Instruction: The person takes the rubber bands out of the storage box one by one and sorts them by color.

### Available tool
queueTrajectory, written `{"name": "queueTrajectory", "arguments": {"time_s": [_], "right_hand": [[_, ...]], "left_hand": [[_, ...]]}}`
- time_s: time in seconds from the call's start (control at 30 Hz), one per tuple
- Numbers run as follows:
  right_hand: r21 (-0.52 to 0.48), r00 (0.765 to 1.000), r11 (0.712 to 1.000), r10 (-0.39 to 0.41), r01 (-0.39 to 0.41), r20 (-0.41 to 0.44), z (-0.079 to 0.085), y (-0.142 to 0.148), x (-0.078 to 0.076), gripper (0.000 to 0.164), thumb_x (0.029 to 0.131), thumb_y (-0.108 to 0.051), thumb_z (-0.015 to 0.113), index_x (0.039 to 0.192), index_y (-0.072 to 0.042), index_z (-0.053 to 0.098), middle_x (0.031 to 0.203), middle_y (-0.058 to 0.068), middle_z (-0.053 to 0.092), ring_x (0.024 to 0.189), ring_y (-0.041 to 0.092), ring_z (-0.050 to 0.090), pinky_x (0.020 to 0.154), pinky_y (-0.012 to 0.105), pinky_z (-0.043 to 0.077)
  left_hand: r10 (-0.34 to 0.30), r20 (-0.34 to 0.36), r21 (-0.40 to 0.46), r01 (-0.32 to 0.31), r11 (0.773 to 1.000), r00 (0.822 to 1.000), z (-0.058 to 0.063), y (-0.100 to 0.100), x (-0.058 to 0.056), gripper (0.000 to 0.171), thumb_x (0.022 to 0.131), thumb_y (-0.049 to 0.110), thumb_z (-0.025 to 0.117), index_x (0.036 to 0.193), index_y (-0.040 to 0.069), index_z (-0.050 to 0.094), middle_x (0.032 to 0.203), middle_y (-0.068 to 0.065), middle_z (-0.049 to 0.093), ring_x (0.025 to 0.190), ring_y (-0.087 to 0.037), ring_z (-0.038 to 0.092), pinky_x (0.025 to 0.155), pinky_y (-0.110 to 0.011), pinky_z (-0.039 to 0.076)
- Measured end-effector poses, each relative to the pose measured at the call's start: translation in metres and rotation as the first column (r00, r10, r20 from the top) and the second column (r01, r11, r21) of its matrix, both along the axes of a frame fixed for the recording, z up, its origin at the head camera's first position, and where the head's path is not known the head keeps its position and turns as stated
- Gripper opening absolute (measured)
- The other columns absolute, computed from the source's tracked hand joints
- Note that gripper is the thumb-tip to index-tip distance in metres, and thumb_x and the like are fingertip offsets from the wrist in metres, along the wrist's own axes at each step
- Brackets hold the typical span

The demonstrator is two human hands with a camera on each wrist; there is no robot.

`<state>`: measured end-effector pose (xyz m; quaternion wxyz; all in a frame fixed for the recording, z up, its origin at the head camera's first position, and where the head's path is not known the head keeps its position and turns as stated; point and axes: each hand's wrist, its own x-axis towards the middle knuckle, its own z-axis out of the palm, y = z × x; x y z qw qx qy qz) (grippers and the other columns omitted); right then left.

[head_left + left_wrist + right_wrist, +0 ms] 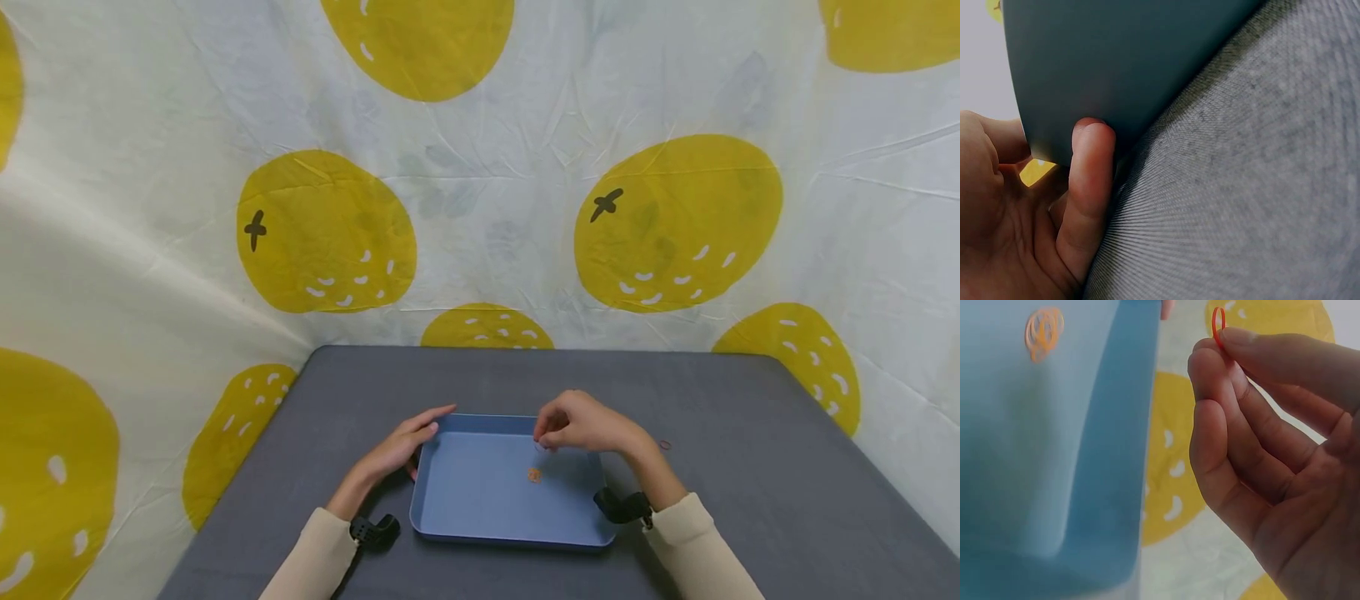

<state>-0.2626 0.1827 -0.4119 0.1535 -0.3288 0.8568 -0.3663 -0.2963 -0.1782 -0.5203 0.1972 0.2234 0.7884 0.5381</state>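
A shallow blue tray (480, 508) lies on the grey tabletop. At its far left corner my left hand (401, 446) holds the wall, one finger pressed to the outer side in the left wrist view and the thumb at the rim. Over the tray's far right part, my right hand (583, 423) pinches a small red rubber band (1214, 328) between thumb and fingertip; the band stands up as a thin loop. Inside the tray, right of its middle, sits a little clump of orange rubber bands (534, 475).
Another reddish band (665, 445) lies on the grey tabletop (750, 500), right of the tray, beside my right forearm. A white cloth with yellow fruit prints (495, 242) hangs behind and beside the table. Each wrist wears a black camera mount (622, 506).
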Motion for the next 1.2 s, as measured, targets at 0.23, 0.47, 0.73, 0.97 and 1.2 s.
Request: {"name": "queueTrajectory", "arguments": {"time_s": [0.23, 0.47, 0.73, 0.97, 1.2], "right_hand": [[0.003, 0.997, 0.999, -0.054, 0.054, -0.046, 0.005, 0.024, 0.005, 0.01, 0.097, -0.015, 0.073, 0.094, -0.007, 0.078, 0.085, 0.01, 0.076, 0.074, 0.019, 0.066, 0.063, 0.027, 0.053], [-0.014, 0.994, 0.995, -0.103, 0.103, -0.036, 0.008, 0.043, 0.008, 0.011, 0.097, -0.012, 0.071, 0.098, -0.003, 0.077, 0.09, 0.006, 0.076, 0.078, 0.023, 0.071, 0.071, 0.026, 0.058], [0.016, 0.987, 0.988, -0.15, 0.151, -0.049, 0.007, 0.061, 0.011, 0.009, 0.097, -0.015, 0.073, 0.097, -0.008, 0.078, 0.089, 0.01, 0.076, 0.076, 0.022, 0.07, 0.06, 0.028, 0.055], [0.022, 0.978, 0.979, -0.203, 0.204, -0.043, 0.007, 0.078, 0.012, 0.013, 0.098, -0.015, 0.071, 0.101, -0.004, 0.078, 0.091, 0.013, 0.077, 0.075, 0.011, 0.067, 0.06, 0.034, 0.056], [-0.011, 0.974, 0.977, -0.214, 0.214, -0.069, 0.01, 0.096, 0.011, 0.009, 0.098, -0.015, 0.071, 0.099, -0.009, 0.078, 0.089, 0.001, 0.077, 0.076, 0.008, 0.069, 0.069, 0.03, 0.059]], "left_hand": [[-0.01, -0.017, 0.002, 0.01, 1.0, 1.0, 0.0, 0.0, 0.002, 0.048, 0.114, 0.029, 0.037, 0.163, 0.025, 0.036, 0.169, -0.018, 0.026, 0.136, -0.043, 0.048, 0.05, -0.039, 0.057], [-0.008, -0.026, 0.0, 0.008, 1.0, 1.0, -0.002, 0.0, 0.001, 0.049, 0.114, 0.03, 0.038, 0.162, 0.024, 0.036, 0.168, -0.019, 0.028, 0.13, -0.04, 0.054, 0.05, -0.038, 0.057], [-0.014, -0.033, 0.007, 0.014, 1.0, 0.999, -0.002, -0.001, 0.002, 0.049, 0.114, 0.028, 0.038, 0.163, 0.023, 0.036, 0.168, -0.02, 0.027, 0.135, -0.043, 0.049, 0.049, -0.041, 0.057], [-0.015, -0.027, 0.003, 0.015, 1.0, 1.0, -0.003, 0.0, 0.0, 0.049, 0.114, 0.03, 0.038, 0.163, 0.024, 0.036, 0.168, -0.019, 0.028, 0.138, -0.043, 0.046, 0.051, -0.039, 0.058], [-0.005, -0.025, -0.007, 0.005, 1.0, 1.0, -0.003, 0.0, 0.001, 0.048, 0.114, 0.031, 0.037, 0.162, 0.026, 0.036, 0.168, -0.018, 0.029, 0.134, -0.041, 0.05, 0.05, -0.04, 0.058]]}}
